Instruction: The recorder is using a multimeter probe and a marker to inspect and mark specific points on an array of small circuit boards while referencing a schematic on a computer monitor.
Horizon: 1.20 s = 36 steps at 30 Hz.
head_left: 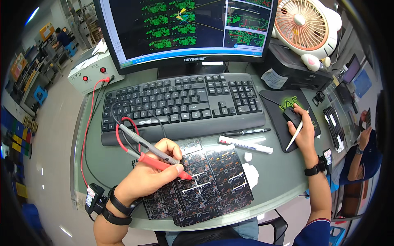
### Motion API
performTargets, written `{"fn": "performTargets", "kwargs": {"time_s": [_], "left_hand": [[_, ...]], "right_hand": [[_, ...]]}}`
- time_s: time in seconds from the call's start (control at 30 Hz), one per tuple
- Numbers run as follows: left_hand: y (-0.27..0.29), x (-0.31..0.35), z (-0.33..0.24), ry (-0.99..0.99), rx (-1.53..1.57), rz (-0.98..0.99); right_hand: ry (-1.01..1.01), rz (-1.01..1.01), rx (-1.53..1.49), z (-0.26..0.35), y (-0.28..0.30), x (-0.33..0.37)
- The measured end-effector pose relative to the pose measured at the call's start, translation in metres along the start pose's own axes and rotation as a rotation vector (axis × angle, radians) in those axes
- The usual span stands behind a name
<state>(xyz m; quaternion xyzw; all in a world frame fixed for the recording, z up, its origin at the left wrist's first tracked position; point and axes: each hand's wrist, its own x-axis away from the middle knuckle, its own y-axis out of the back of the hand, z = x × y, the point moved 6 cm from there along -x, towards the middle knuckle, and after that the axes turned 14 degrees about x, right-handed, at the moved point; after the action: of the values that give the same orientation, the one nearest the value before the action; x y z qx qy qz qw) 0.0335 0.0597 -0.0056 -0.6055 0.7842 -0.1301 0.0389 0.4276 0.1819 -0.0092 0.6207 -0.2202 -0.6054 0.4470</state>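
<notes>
My left hand (150,174) grips two test probes like chopsticks, a red probe (164,166) and a grey probe (150,145), their tips resting on a black circuit board panel (213,180) lying on the glass desk. Red and black leads (123,135) loop back from the probes toward the keyboard. My right hand (303,135) rests on a black mouse (292,117) on a dark mouse pad (283,102) and also holds a thin white stick (296,133) between its fingers.
A black keyboard (184,100) lies behind the board, with a monitor (184,28) showing green board layouts. A white tester box (92,71), a black pen (246,132), a white marker (246,144), a fan (305,26) and a printer (295,65) surround it. Another person (363,151) sits at the right.
</notes>
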Motion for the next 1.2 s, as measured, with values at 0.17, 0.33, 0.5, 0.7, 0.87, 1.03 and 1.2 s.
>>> {"fn": "performTargets", "kwargs": {"time_s": [0.17, 0.33, 0.5, 0.7, 0.87, 1.03, 1.2], "left_hand": [[0.003, -0.003, 0.003, 0.014, -0.017, 0.009], [0.003, -0.004, 0.007, 0.044, -0.046, 0.034], [0.001, -0.002, 0.009, 0.086, 0.001, 0.050], [-0.001, 0.000, 0.011, 0.116, 0.026, 0.058], [-0.001, -0.001, 0.010, 0.082, 0.018, 0.034], [-0.002, -0.006, 0.007, 0.095, 0.009, 0.020], [-0.003, -0.001, 0.002, 0.051, -0.008, 0.042]], "right_hand": [[-0.005, 0.010, -0.018, 0.001, -0.001, -0.002], [0.000, 0.015, -0.036, -0.001, -0.002, -0.003], [-0.003, 0.035, -0.056, -0.002, -0.003, -0.003], [-0.016, 0.044, -0.076, -0.001, -0.002, -0.002], [-0.011, 0.051, -0.075, -0.002, -0.005, -0.004], [-0.006, 0.041, -0.076, -0.001, -0.003, -0.007], [0.068, -0.016, -0.016, 0.008, 0.007, -0.008]]}}
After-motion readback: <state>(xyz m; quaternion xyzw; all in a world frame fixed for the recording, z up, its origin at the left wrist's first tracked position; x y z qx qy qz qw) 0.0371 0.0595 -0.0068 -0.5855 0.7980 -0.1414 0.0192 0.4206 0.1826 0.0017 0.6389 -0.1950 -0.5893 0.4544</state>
